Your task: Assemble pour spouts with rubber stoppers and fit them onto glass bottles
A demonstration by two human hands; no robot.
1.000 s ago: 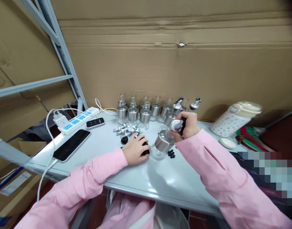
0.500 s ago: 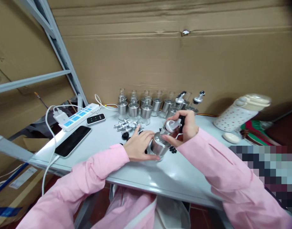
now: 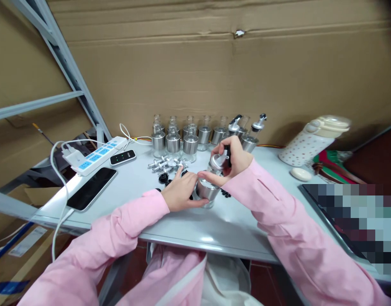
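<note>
A glass bottle with a brushed-metal sleeve (image 3: 208, 189) stands on the table, leaning slightly right. My left hand (image 3: 181, 192) is wrapped round its lower body, thumb in front. At the bottle's top, my right hand (image 3: 236, 156) grips a pour spout (image 3: 218, 160) of silver metal with a black part; its thumb stretches across the bottle's shoulder. The fingers partly hide how the spout sits in the neck. Just beyond my left hand lie loose silver spout pieces (image 3: 167, 163) and black ring-shaped stoppers (image 3: 163, 177). Small black parts (image 3: 226, 194) lie right of the bottle.
Several similar bottles (image 3: 190, 143) line the back by the cardboard wall, two with spouts fitted. A power strip (image 3: 98, 157), a phone (image 3: 92, 189) and a small black device (image 3: 123, 157) sit left. On the right are a dotted flask (image 3: 306, 142) and a white oval object (image 3: 300, 174).
The view has shifted a little. The bottle has come slightly more upright, and my right hand has turned on the spout, its thumb now further left over the bottle's shoulder.
</note>
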